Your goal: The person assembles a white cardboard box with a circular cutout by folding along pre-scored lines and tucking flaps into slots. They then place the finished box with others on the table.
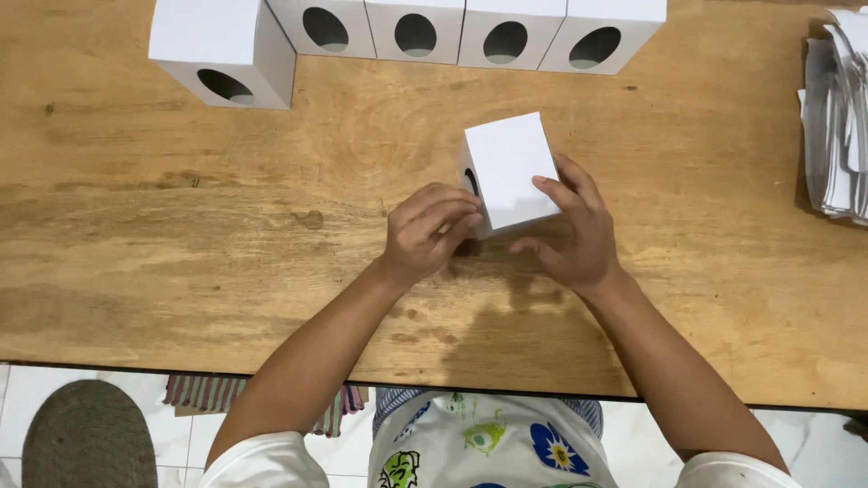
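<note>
Both hands are closed around a white box [508,172] mid-table: left hand [427,230] at its lower corner, right hand [571,230] alongside. Five finished boxes [398,32] are lined up behind; flat blanks [836,117] remain stacked.

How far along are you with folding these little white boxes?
Done: five folded white boxes with oval windows stand along the far edge of the wooden table. In hand: a sixth white box, gripped by the left hand and right hand. Left: a stack of flat white sheets at the right edge, apparently unfolded; how many cannot be told.
</note>
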